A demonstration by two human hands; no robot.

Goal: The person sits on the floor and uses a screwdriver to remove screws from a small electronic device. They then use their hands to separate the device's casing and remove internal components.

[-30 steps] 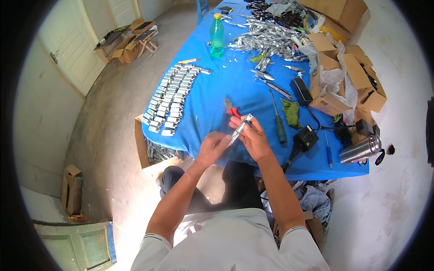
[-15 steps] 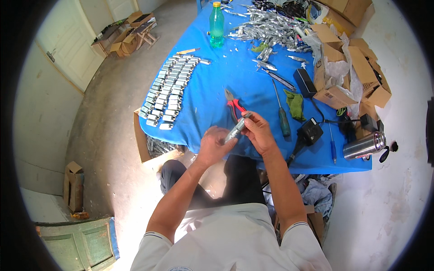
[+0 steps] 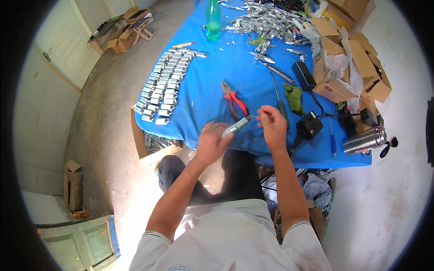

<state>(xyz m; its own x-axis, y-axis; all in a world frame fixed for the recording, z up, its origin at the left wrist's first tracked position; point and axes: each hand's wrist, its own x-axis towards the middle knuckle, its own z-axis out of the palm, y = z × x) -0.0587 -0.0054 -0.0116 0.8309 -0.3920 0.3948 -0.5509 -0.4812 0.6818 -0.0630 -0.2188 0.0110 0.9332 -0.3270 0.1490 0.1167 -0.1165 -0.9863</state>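
Observation:
My left hand (image 3: 211, 142) is closed on the near end of a slim silver metal part (image 3: 234, 128), which points up and to the right and narrows to a thin tip. Just beyond that tip is my right hand (image 3: 272, 126), apart from the part. Its fingers are curled together, slightly blurred, and whatever they may pinch is too small to make out. Red-handled pliers (image 3: 235, 103) lie on the blue cloth just beyond the part. A screwdriver with a dark green handle (image 3: 282, 109) lies beside my right hand.
Rows of small silver metal blocks (image 3: 165, 86) stand at the left of the blue-covered table. A heap of silver parts (image 3: 269, 22) and a green bottle (image 3: 213, 20) are at the far side. Cardboard boxes (image 3: 334, 86), a black adapter (image 3: 309, 125) and a steel flask (image 3: 364, 140) sit right.
My right hand has let go of the silver part and moved slightly right, away from its tip. The left hand still holds the part. The view has shifted slightly.

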